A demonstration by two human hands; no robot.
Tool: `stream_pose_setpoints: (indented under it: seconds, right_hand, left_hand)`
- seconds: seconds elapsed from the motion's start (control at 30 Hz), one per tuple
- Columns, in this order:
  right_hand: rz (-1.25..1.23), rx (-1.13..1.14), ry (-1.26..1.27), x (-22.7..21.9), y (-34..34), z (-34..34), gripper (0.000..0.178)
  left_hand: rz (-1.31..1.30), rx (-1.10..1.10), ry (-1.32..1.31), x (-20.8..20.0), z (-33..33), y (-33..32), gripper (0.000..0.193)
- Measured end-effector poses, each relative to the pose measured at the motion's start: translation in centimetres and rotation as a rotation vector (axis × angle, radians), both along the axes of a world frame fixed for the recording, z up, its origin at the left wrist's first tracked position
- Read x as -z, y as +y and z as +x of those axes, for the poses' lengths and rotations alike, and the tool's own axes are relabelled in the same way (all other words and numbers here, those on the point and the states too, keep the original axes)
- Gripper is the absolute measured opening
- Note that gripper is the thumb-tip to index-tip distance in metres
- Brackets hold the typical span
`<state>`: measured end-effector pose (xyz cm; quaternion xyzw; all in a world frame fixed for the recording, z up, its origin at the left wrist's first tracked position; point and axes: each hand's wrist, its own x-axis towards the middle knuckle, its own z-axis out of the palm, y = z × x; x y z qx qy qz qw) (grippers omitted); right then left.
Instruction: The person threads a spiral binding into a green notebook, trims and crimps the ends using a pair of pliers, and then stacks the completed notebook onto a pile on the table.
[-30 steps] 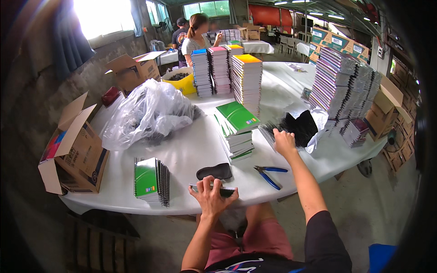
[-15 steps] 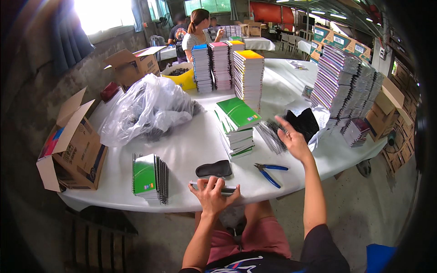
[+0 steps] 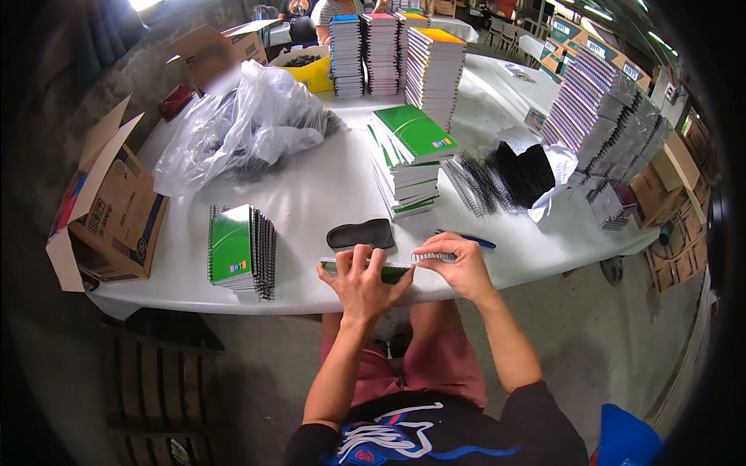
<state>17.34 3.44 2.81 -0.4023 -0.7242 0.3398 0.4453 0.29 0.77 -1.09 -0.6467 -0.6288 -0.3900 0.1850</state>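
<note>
At the table's front edge my left hand [image 3: 360,281] grips a green-covered notebook [image 3: 396,274] stood on its edge, fingers over the top. My right hand [image 3: 464,269] pinches a spiral binding coil [image 3: 432,256] whose tip is at the notebook's right end; whether it has entered the holes is too small to tell. Just beyond lie a black insole-shaped pad [image 3: 360,234] and blue-handled cutters [image 3: 475,239], partly hidden by my right hand. Further back stands a stack of green notebooks without coils [image 3: 413,133], beside loose dark coils [image 3: 519,177]. Coil-bound green notebooks [image 3: 231,247] sit left.
A clear plastic bag [image 3: 256,124] of dark contents lies at the back left, near a yellow tub [image 3: 311,71]. An open carton [image 3: 116,221] stands at the left edge. Tall notebook stacks [image 3: 435,74] rise behind, with wrapped ones [image 3: 614,116] at right.
My right hand has come from the coil pile back to the notebook, now pinching a coil. My left hand keeps its hold, with the notebook's green cover now showing. The view has tilted downward.
</note>
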Motion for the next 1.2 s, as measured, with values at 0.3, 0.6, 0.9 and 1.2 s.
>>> stream_pose_setpoints:
  seconds: [0.3,0.6,0.9,1.2]
  right_hand:
    - [-0.288,-0.208,-0.145,-1.2,0.3,0.4,0.024]
    - [0.049,-0.114,-0.240,-2.3,-0.8,-0.4,0.025]
    - [-0.155,-0.236,-0.306,-2.2,0.8,-0.8,0.025]
    - [0.052,0.188,-0.464,-1.7,-1.0,-4.2,0.019]
  left_hand:
    - [-0.061,0.007,-0.036,-0.4,0.1,0.0,0.046]
    - [0.008,0.029,0.023,-0.2,-0.4,0.6,0.052]
    - [-0.039,0.045,0.019,-0.2,-0.8,0.5,0.055]
    - [-0.039,0.024,0.057,0.3,-1.1,0.3,0.046]
